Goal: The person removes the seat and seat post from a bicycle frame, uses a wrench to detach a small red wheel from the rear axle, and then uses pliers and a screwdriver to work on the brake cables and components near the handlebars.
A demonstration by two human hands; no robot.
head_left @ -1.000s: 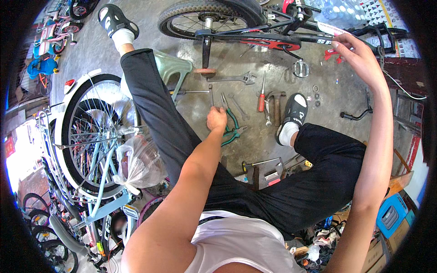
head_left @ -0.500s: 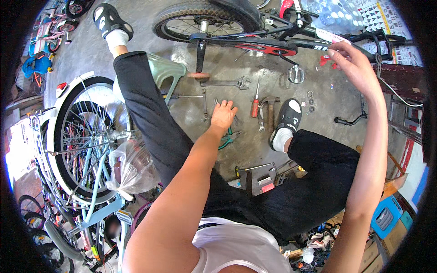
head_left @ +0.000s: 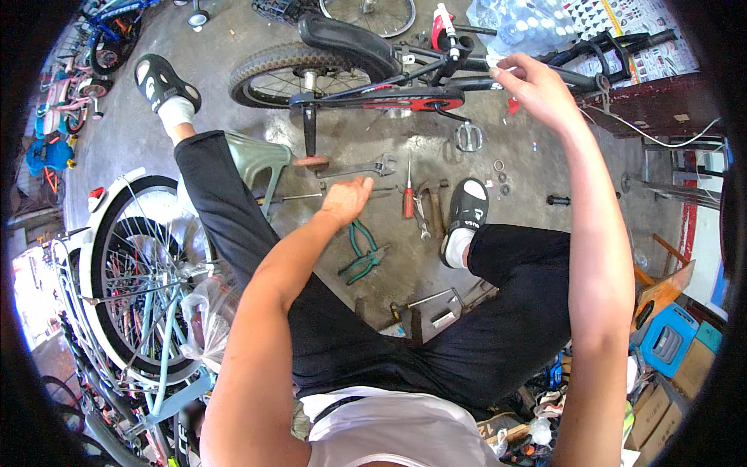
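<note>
My left hand (head_left: 348, 204) is closed above the floor tools. A narrow dark tip juts out beyond its fingers, but the kind of tool is hidden. Just below it lie pliers with green handles (head_left: 375, 257). An adjustable wrench (head_left: 373, 166) lies beyond that hand. To its right are a red-handled screwdriver (head_left: 408, 198), a combination wrench (head_left: 422, 219) and a hammer (head_left: 435, 210). My right hand (head_left: 533, 87) is curled on the frame tube of a black and red bicycle (head_left: 373, 97), which lies on its side; the fingertips are partly hidden.
A pale green stool (head_left: 266, 159) stands by my left leg. Upright at left is a white-fendered bicycle wheel (head_left: 101, 257). Several metal rings (head_left: 502, 177) lie beyond my right shoe. Bottled water in plastic (head_left: 521, 27) sits far right, and a blue case (head_left: 668, 336) stands at right.
My left hand has lifted away from the pliers and closed, with a tool tip now showing past its fingers. My right hand stays at the bicycle frame. The whole view has shifted.
</note>
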